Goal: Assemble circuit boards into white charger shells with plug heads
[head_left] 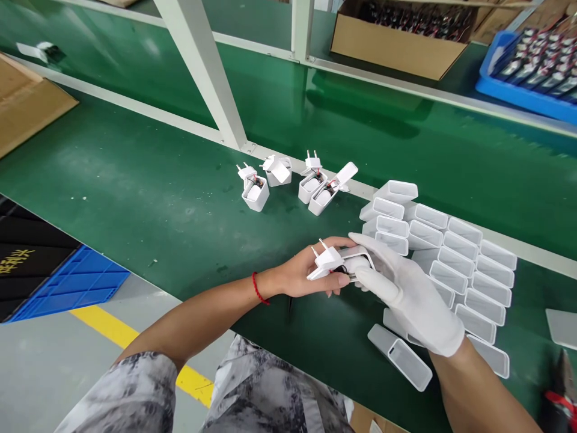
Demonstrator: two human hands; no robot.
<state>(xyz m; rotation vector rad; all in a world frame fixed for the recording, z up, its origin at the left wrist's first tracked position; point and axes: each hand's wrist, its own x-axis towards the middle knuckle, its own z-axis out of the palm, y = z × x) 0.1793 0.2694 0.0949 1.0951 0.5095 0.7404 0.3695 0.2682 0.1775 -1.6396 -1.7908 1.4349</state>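
My bare left hand (303, 275), a red cord on its wrist, pinches a white two-pin plug piece (325, 261) with short wires. My right hand (408, 294), in a white glove, grips a white rectangular charger shell (360, 260) against that plug, thumb pressing on its near end. Both hands meet above the green belt (135, 180). To the right lies a pile of several empty white shells (464, 264). Farther back stand several shells with plug pieces set in them (297, 180).
A white frame post (202, 72) rises from the belt's far rail. Cardboard boxes sit at back (396, 42) and far left (27, 102). Blue trays hold parts at top right (532, 66) and lower left (67, 282). A red-handled tool (559, 391) lies at the right edge.
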